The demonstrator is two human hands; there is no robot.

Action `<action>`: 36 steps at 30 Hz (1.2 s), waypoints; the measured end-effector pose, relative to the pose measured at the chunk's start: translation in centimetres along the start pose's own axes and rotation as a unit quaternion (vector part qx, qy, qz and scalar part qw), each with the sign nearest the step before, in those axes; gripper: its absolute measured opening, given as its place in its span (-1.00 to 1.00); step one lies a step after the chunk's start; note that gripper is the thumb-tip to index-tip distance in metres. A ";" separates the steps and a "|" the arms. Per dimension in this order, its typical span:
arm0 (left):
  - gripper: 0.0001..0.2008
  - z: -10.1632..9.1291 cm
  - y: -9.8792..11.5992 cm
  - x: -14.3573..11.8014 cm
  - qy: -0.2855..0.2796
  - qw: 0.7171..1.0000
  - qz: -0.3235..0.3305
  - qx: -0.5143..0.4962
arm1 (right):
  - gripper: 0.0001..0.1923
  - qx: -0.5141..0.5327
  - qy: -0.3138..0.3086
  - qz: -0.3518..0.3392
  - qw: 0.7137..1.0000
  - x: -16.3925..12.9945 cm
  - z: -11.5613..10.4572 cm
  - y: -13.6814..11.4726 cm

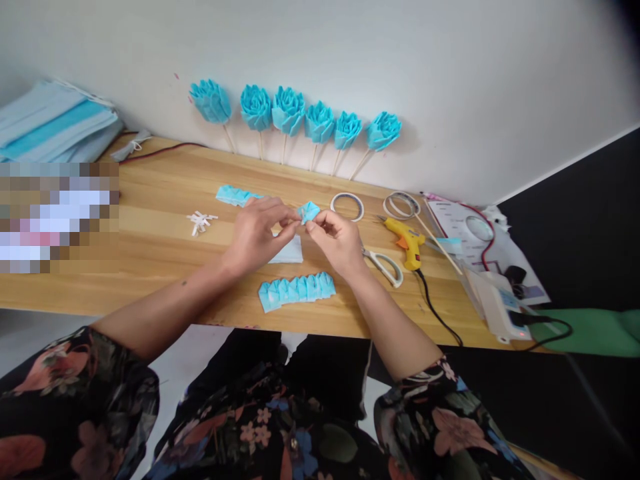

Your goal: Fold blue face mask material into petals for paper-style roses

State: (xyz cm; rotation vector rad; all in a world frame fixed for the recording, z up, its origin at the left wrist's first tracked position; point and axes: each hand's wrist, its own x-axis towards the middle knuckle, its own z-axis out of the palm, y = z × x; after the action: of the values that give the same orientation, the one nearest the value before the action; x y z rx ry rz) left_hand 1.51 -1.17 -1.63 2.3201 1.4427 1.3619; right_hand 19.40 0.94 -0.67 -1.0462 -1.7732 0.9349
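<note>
Between my fingertips is a small folded blue petal [309,212], pinched from both sides above the table. My left hand [263,230] grips its left edge with thumb and forefinger, and my right hand [337,237] holds the right edge. Under my hands lies a stack of pale square sheets [289,251], partly covered by the left hand. Nearer to me a row of overlapping folded blue petals [297,291] rests on the wood. Another blue folded row [235,195] lies behind my left hand, its right end hidden. Scissors [385,267] lie beside my right wrist.
Several blue flowers on sticks [289,112] lean against the wall. Rolls of tape [347,207], a yellow glue gun [407,241] with a black cord, and a power strip [501,310] are at right. White strips [201,223] and a pile of face masks [55,123] are at left.
</note>
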 end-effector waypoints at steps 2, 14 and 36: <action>-0.85 0.0 0.0 0.0 -0.001 1.000 0.000 -0.003 | -0.77 -0.003 0.000 -0.001 1.000 0.0 0.0 0.0; -0.84 0.1 0.1 0.0 -0.006 1.000 -0.011 -0.010 | -0.80 -0.009 -0.005 -0.013 1.000 0.0 0.1 0.2; -0.86 0.3 0.0 -0.1 -0.010 1.000 -0.005 0.001 | -0.82 -0.025 -0.004 -0.013 1.000 -0.2 0.3 0.4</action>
State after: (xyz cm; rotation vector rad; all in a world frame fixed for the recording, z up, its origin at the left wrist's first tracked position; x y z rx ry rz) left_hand 1.70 -1.17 -1.91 2.3182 1.4472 1.3307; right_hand 19.33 0.91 -1.18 -1.0492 -1.8223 0.8832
